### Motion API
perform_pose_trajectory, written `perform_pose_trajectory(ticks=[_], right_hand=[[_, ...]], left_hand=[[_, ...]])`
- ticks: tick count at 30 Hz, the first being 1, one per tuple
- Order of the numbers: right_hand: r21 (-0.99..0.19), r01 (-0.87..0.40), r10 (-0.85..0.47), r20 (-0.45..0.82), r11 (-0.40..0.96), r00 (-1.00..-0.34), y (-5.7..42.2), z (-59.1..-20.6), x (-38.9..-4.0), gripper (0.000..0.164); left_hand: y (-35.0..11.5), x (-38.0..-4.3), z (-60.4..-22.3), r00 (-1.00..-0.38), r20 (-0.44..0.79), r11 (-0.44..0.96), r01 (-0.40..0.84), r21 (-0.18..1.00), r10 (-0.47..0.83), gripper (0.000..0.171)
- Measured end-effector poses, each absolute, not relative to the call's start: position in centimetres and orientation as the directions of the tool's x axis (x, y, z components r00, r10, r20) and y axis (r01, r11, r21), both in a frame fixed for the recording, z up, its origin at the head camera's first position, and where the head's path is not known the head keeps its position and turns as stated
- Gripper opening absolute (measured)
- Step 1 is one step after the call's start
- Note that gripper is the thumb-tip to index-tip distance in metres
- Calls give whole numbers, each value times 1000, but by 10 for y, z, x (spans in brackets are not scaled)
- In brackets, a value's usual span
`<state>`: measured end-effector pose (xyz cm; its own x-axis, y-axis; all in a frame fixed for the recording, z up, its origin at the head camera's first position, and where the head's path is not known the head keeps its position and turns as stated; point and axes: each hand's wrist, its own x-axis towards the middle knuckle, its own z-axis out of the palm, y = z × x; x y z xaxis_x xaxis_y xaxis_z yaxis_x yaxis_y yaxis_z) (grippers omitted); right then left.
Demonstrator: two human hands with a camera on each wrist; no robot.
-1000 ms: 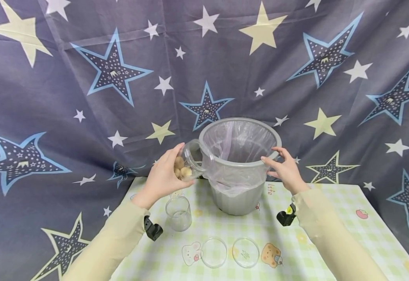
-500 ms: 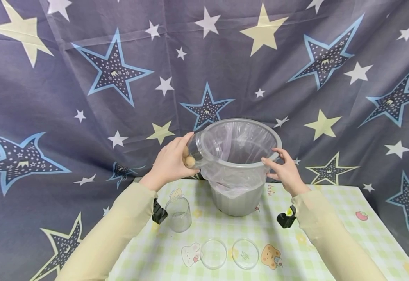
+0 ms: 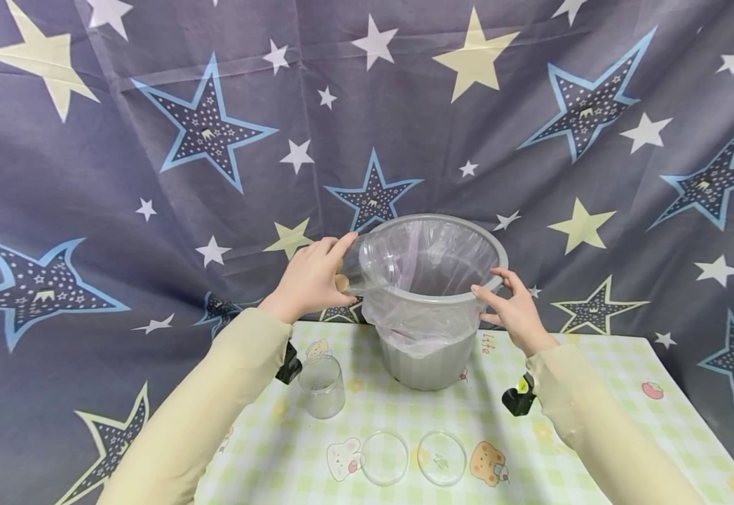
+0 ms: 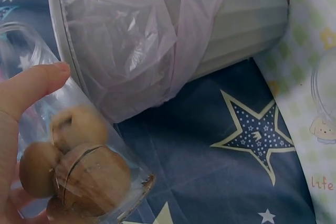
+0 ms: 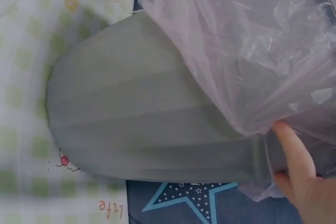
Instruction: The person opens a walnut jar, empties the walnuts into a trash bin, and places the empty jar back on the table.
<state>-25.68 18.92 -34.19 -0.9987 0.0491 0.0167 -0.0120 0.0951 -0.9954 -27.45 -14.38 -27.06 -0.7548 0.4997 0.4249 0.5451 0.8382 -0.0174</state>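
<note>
In the head view my left hand (image 3: 316, 277) grips a clear plastic jar (image 3: 367, 263), tilted sideways with its mouth over the left rim of a grey trash bin (image 3: 430, 361). Several round brown balls (image 4: 94, 179), one with a dark seam, lie toward the jar's bottom end in the left wrist view; their kind is unclear. A pale translucent bag (image 5: 236, 51) lines the bin and folds over its rim. My right hand (image 3: 514, 308) holds the bin's right rim, thumb outside against the bag.
A second clear jar (image 3: 322, 393) stands upright on the checked tablecloth (image 3: 606, 379), left of the bin. Two clear round lids (image 3: 384, 482) (image 3: 442, 482) lie flat in front. A dark star-patterned curtain (image 3: 266, 168) hangs behind the table.
My left hand has moved up and right with the jar, carrying its mouth over the bin's rim and tipping it further. My right hand stays at the rim.
</note>
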Motion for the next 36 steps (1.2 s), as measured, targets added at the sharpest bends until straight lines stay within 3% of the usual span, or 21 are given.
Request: perform_pose_trajectory(ticks=[12, 21, 31, 36], right_hand=[[-996, -17, 65, 22, 89, -998, 188, -343, -257, 72], [-997, -11, 76, 16, 77, -997, 189, -344, -256, 72], [-996, -20, 74, 26, 84, -997, 190, -346, -256, 73], [-996, -16, 72, 23, 88, -997, 189, -345, -257, 74]], left_hand=[[-146, -284, -266, -727, 436, 829, 553, -85, 530, 96], [-143, -291, -255, -744, 360, 823, 546, -156, 562, 99], [-135, -296, -250, -672, 389, 777, 535, -333, 630, 100], [-131, -296, -256, -624, 449, 769, 513, -381, 639, 86]])
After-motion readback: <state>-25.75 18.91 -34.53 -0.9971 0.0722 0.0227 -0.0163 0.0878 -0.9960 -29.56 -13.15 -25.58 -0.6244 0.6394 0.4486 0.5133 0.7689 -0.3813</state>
